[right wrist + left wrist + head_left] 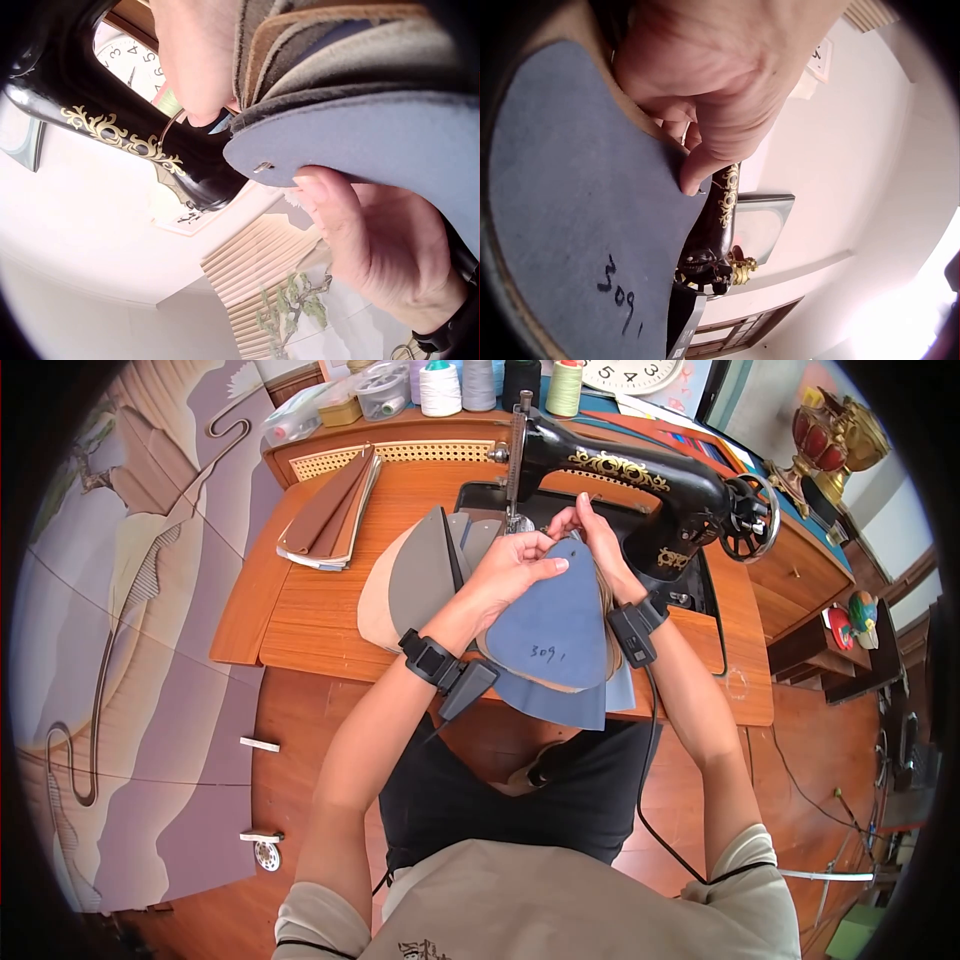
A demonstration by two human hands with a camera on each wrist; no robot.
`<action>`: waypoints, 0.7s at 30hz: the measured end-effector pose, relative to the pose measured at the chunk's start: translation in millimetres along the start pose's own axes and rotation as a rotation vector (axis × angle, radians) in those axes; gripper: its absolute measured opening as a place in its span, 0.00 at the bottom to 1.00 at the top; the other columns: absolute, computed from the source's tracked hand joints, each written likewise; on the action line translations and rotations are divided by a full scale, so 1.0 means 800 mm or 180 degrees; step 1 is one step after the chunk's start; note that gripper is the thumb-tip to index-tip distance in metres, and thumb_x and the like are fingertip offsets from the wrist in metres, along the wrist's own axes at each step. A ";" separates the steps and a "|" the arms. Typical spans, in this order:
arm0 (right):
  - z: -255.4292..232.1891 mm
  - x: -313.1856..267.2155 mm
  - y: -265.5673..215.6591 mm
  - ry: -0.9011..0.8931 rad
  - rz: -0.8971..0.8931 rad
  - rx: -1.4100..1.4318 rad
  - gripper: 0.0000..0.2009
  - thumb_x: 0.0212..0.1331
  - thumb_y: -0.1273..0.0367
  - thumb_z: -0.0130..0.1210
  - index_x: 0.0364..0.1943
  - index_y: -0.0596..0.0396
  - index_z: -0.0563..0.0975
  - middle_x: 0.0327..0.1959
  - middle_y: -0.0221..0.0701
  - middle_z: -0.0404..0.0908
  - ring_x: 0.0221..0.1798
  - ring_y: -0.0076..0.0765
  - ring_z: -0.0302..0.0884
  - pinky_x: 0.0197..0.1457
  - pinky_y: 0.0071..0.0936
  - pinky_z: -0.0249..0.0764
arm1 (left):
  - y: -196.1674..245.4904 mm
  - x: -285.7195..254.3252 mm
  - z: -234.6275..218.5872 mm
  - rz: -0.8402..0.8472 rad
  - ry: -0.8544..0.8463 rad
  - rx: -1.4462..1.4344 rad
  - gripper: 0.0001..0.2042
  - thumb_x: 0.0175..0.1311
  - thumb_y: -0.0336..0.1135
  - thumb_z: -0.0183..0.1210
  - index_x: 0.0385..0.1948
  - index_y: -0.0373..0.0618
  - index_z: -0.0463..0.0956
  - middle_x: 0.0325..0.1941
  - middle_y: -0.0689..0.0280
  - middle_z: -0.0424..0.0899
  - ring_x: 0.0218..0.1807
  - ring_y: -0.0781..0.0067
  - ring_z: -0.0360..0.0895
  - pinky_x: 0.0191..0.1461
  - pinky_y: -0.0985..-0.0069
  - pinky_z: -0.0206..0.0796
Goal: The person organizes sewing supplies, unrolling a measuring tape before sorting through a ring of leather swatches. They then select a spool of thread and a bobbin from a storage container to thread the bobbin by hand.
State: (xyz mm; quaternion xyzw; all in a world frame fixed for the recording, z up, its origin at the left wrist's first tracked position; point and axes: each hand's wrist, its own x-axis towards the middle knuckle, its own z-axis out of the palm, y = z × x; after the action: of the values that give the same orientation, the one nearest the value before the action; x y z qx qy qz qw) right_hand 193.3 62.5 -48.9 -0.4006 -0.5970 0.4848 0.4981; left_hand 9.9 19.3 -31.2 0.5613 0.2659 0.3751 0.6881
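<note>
A stack of leather swatches, topped by a blue swatch [550, 615] marked "309", hangs between my hands over the table's front edge. My left hand [512, 570] pinches the stack near its narrow top end, the thumb flat on the blue face. In the right wrist view, a thin metal ring [166, 126] stands out beyond the swatches, and a bit of metal shows in the blue swatch's hole. Fingertips of my right hand [602, 542] pinch at this ring, partly hidden behind the stack. Grey and tan swatches [415, 575] fan out to the left.
Behind my hands stands a black sewing machine [610, 460] with gold decoration and a handwheel [752, 518]. Another swatch bundle [330, 515] lies at the table's left. Thread spools [440, 390] and plastic boxes [383, 392] line the back shelf. A cable [655, 780] hangs from my right wrist.
</note>
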 end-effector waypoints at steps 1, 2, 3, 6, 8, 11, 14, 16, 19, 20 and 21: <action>-0.001 0.000 -0.001 -0.0014 0.0055 -0.0030 0.33 0.70 0.45 0.30 0.27 0.57 0.78 0.24 0.28 0.76 0.30 0.23 0.71 0.39 0.23 0.68 | 0.001 0.000 0.000 0.0027 0.0004 -0.0057 0.06 0.61 0.29 0.60 0.36 0.40 0.75 0.35 0.69 0.81 0.37 0.83 0.78 0.44 0.84 0.70; -0.001 0.000 -0.001 -0.0015 0.0056 -0.0030 0.33 0.70 0.45 0.30 0.27 0.57 0.78 0.24 0.28 0.76 0.30 0.23 0.71 0.39 0.23 0.68 | 0.001 0.000 0.000 0.0054 0.0010 -0.0116 0.06 0.61 0.29 0.60 0.36 0.41 0.75 0.36 0.68 0.81 0.37 0.83 0.78 0.44 0.84 0.70; -0.001 -0.001 -0.001 -0.0008 0.0069 -0.0024 0.33 0.70 0.45 0.30 0.27 0.57 0.78 0.24 0.28 0.76 0.30 0.22 0.71 0.38 0.22 0.68 | 0.001 0.000 0.000 0.0055 0.0011 -0.0118 0.06 0.61 0.29 0.60 0.36 0.41 0.75 0.36 0.68 0.81 0.37 0.83 0.78 0.44 0.84 0.70; 0.001 -0.001 0.002 0.0027 0.0125 0.0050 0.32 0.70 0.45 0.31 0.28 0.57 0.78 0.24 0.27 0.76 0.29 0.20 0.70 0.36 0.20 0.68 | 0.001 0.000 0.000 0.0180 -0.0047 -0.0296 0.06 0.62 0.30 0.60 0.38 0.41 0.75 0.36 0.68 0.81 0.37 0.83 0.78 0.44 0.84 0.70; 0.003 0.000 0.002 0.0055 0.0159 0.0116 0.31 0.70 0.45 0.31 0.28 0.56 0.78 0.24 0.26 0.76 0.28 0.19 0.70 0.35 0.19 0.68 | 0.003 0.000 -0.001 0.0314 -0.0142 -0.0503 0.08 0.62 0.31 0.60 0.40 0.42 0.74 0.38 0.68 0.81 0.39 0.83 0.77 0.46 0.84 0.69; 0.001 0.001 0.006 0.0218 0.0292 -0.0007 0.30 0.70 0.45 0.33 0.28 0.55 0.77 0.25 0.25 0.76 0.28 0.19 0.70 0.34 0.18 0.68 | 0.007 -0.003 0.002 0.0573 -0.0105 -0.0726 0.09 0.62 0.31 0.60 0.41 0.42 0.73 0.39 0.68 0.81 0.41 0.83 0.77 0.47 0.83 0.69; -0.006 0.008 0.017 0.0209 0.0354 0.0396 0.28 0.69 0.46 0.35 0.29 0.55 0.76 0.25 0.25 0.76 0.28 0.18 0.70 0.33 0.18 0.69 | 0.013 -0.007 0.003 0.0608 -0.0123 -0.0842 0.09 0.62 0.31 0.60 0.42 0.43 0.73 0.40 0.67 0.81 0.42 0.83 0.77 0.49 0.83 0.69; -0.009 0.007 0.017 0.0000 0.0420 0.0543 0.27 0.69 0.46 0.37 0.30 0.54 0.76 0.25 0.25 0.76 0.28 0.18 0.70 0.33 0.18 0.69 | 0.013 -0.008 0.003 0.0630 -0.0161 -0.0896 0.10 0.62 0.31 0.60 0.42 0.42 0.73 0.40 0.67 0.81 0.42 0.82 0.77 0.49 0.83 0.69; -0.004 0.002 0.013 0.0115 0.0463 0.0543 0.27 0.69 0.46 0.37 0.32 0.55 0.76 0.26 0.25 0.77 0.28 0.20 0.72 0.32 0.18 0.70 | 0.018 -0.010 0.004 0.0653 -0.0226 -0.0984 0.11 0.61 0.31 0.61 0.43 0.42 0.73 0.40 0.66 0.81 0.42 0.82 0.77 0.49 0.83 0.70; -0.004 0.002 0.011 0.0096 0.0452 0.0542 0.27 0.69 0.46 0.37 0.32 0.55 0.76 0.26 0.25 0.77 0.28 0.20 0.72 0.32 0.18 0.70 | 0.024 -0.013 0.008 0.0650 -0.0251 -0.1026 0.11 0.61 0.30 0.62 0.43 0.41 0.73 0.41 0.66 0.81 0.43 0.82 0.77 0.49 0.83 0.70; -0.004 0.001 0.008 0.0003 0.0521 0.0651 0.28 0.68 0.45 0.36 0.33 0.55 0.76 0.26 0.26 0.77 0.28 0.21 0.73 0.33 0.19 0.71 | 0.029 -0.016 0.012 0.0667 -0.0235 -0.1019 0.11 0.61 0.30 0.62 0.43 0.41 0.73 0.41 0.66 0.81 0.43 0.82 0.77 0.49 0.83 0.70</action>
State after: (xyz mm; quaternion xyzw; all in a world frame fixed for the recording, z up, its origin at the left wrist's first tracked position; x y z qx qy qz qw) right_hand 196.5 65.0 -55.3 -0.3953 -0.5095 0.5820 0.4954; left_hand 5.3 5.5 -7.0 0.4827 0.1176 0.4614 0.7351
